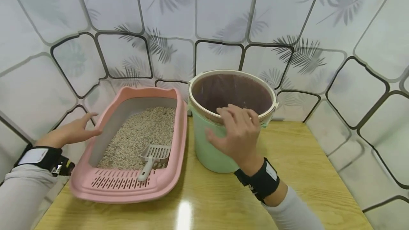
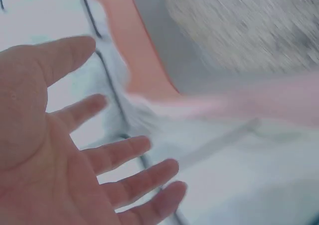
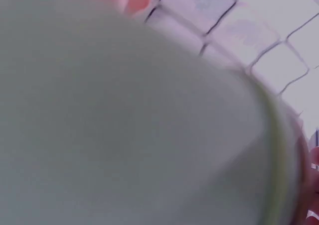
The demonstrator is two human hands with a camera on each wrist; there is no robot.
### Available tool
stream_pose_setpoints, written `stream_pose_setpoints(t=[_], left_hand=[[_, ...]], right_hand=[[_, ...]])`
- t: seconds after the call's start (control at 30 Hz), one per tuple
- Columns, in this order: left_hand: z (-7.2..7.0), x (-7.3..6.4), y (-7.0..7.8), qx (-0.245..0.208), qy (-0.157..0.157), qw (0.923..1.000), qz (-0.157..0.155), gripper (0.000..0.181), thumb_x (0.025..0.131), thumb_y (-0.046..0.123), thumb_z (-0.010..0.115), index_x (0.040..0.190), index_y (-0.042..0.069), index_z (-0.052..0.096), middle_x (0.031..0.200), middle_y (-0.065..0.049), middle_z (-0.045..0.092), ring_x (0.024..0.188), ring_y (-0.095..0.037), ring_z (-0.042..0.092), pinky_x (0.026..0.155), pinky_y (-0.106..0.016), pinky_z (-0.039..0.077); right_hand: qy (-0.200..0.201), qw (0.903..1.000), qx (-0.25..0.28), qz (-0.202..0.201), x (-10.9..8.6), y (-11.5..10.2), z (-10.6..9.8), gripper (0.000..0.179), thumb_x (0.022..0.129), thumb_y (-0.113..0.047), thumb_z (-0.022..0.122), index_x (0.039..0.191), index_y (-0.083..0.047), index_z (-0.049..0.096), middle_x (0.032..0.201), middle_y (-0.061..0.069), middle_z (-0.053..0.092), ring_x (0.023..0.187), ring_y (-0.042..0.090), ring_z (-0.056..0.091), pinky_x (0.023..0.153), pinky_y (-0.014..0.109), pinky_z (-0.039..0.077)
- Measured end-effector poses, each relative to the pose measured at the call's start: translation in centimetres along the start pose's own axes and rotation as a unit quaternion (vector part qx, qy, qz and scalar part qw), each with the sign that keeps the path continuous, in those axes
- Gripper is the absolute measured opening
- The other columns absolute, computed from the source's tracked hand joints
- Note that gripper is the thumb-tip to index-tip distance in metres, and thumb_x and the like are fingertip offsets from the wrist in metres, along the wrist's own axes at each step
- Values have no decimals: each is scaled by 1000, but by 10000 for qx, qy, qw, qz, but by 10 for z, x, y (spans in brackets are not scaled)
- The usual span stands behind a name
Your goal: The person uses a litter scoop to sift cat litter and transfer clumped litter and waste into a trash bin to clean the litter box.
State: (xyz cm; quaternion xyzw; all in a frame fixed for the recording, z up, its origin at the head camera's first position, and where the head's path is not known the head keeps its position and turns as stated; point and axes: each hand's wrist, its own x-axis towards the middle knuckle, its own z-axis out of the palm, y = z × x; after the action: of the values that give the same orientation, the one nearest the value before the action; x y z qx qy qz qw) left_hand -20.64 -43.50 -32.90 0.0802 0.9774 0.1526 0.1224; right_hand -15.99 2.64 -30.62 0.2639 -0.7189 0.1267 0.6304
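My left hand (image 1: 71,130) hovers beside the left rim of a pink litter box (image 1: 183,134), fingers spread and apart from it in the left wrist view. Inside lies grainy beige cat litter (image 1: 143,127). A grey slotted litter scoop (image 1: 156,152) rests at the box's front, its handle on the perforated ledge. My right hand (image 1: 239,137) is in front of the green trash bin (image 1: 207,148), fingers loosely bent near its cream rim ring (image 1: 234,72); whether they touch it is unclear. A dark bag (image 1: 230,91) lines the bin. In the right wrist view the bin's wall (image 3: 124,120) hides most of that hand.
Both containers stand side by side on a yellow wooden table (image 1: 306,173), the bin right of the box. Behind and at the sides are walls (image 1: 223,10) with a line-and-leaf pattern.
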Motion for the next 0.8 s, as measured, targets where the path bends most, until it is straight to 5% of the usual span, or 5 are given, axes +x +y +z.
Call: stream_pose_setpoints(t=[0.2,0.33,0.43,0.63,0.8], left_hand=[[28,-7,-42,-1550,-1130,9801,-505,106,96,39,57,146,16,-34,143,-49,-15,123,-78,8,71,-71,47],[47,-1,-46,-2151,-1368,9648,-653,100,100,33,52,141,27,-39,143,-48,-19,123,-76,21,66,-62,53],[59,3,-43,-2438,-1214,9618,-278,96,98,10,47,143,26,-37,144,-48,-17,125,-71,22,77,-64,51],[65,5,-38,-2786,-1125,9533,314,100,80,-18,39,150,14,-25,146,-39,-32,130,-65,-26,102,-79,-5],[61,-3,-30,-2220,-1134,9683,153,98,80,-14,40,150,10,-24,142,-52,-13,125,-69,22,96,-69,36]], right_hand=[[-1518,9804,795,-974,-46,-83,11,74,86,-67,45,122,-3,59,121,10,63,116,25,58,99,41,43],[-4287,8985,801,-499,-82,-124,24,108,77,-85,42,147,-3,33,150,12,41,143,28,36,113,49,36],[-5510,8299,861,-160,-97,-141,33,117,75,-90,35,153,-5,19,159,15,25,150,31,23,115,54,31],[-5655,8201,815,-324,-116,-151,50,110,74,-88,42,148,-8,34,159,10,28,148,29,28,109,59,37],[-5724,8142,846,-467,-118,-142,55,104,71,-90,44,144,-15,41,158,6,32,147,26,31,110,58,35]])
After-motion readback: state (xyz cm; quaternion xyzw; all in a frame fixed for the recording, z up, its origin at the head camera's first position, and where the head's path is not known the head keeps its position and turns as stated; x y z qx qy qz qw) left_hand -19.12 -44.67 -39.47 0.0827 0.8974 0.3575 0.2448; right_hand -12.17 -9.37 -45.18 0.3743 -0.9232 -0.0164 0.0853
